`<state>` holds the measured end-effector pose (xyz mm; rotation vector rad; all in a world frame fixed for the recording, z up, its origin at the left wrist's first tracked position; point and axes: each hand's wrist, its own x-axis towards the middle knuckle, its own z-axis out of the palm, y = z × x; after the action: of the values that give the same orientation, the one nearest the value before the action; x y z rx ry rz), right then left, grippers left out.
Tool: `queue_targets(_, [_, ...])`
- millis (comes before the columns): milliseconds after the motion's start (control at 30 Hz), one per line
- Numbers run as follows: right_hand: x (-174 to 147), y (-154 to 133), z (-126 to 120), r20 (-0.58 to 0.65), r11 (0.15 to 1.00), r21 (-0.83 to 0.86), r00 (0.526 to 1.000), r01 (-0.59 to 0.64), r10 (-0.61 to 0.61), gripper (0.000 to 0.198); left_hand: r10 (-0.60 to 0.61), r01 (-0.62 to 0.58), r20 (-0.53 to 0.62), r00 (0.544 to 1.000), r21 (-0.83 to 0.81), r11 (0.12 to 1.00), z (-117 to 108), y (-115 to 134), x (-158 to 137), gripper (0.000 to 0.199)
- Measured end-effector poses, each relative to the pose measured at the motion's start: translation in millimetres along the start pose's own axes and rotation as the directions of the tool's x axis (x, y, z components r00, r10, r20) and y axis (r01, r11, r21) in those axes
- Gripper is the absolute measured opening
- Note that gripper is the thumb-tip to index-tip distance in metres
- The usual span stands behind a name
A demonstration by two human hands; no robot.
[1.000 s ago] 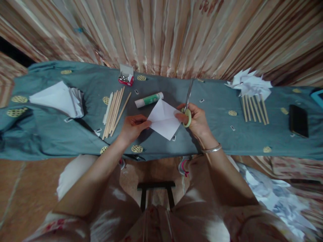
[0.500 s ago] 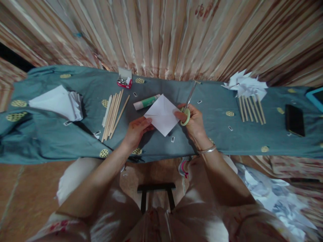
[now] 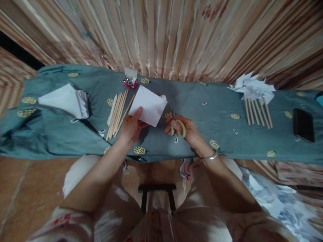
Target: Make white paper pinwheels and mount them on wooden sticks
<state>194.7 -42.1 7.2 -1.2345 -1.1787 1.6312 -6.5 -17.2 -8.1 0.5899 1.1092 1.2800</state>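
Note:
A white square of paper (image 3: pixel 148 105) is pinched in my left hand (image 3: pixel 133 127), thumb on top near its lower left edge. My right hand (image 3: pixel 185 131) holds a pair of scissors (image 3: pixel 181 128) by its pale green handles, the blades pointing away from me just right of the paper. A glue stick (image 3: pixel 163 97) lies mostly hidden behind the paper, only its white end showing. Close to my left hand lie several wooden sticks (image 3: pixel 118 114) and a white pen-like stick (image 3: pixel 111 110).
On the green patterned cloth (image 3: pixel 202 134), a stack of white paper (image 3: pixel 63 101) lies left. An open red box of small metal pieces (image 3: pixel 130 80) stands at the back. Paper pinwheels (image 3: pixel 253 88) with wooden sticks and a dark phone (image 3: pixel 303 124) lie right. Crumpled white scraps (image 3: pixel 280 198) sit lower right.
My right hand has let go of the paper and drawn away, the scissors swinging to point forward. My left hand has moved the paper left and turned it.

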Motion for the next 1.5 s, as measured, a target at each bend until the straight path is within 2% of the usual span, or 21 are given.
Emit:
queue_targets(133, [-7, 3, 10, 0.188, 0.995, -0.068, 0.979, -0.069, 0.081, 0.054, 0.005, -0.005, -0.043, 0.999, -0.001, 1.000, -1, 9, 2, 0.030])
queue_targets(267, [-10, 9, 17, 0.262, 0.987, -0.116, 0.955, -0.110, 0.137, 0.050, -0.002, -0.001, -0.062, 0.998, -0.058, 0.998, -2, 9, 3, 0.027])
queue_targets(467, [-11, 8, 21, 0.257, 0.986, -0.104, 0.954, -0.133, 0.156, 0.050, -0.055, 0.049, -0.064, 0.996, -0.090, 0.995, -1, 10, 1, 0.029])
queue_targets(700, [-9, 11, 22, 0.247, 0.989, -0.070, 0.958, -0.131, 0.145, 0.052, -0.076, 0.071, -0.044, 0.996, -0.109, 0.991, 3, 12, -3, 0.012])
queue_targets(1133, [-8, 12, 23, 0.237, 0.987, -0.086, 0.960, -0.135, 0.152, 0.051, -0.033, 0.032, -0.014, 0.999, -0.076, 0.997, 1, 3, -4, 0.025])
queue_targets(1500, [-8, 11, 24, 0.241, 0.987, -0.099, 0.959, -0.129, 0.149, 0.049, -0.061, 0.061, 0.002, 0.998, -0.095, 0.994, 0, 2, -4, 0.018])
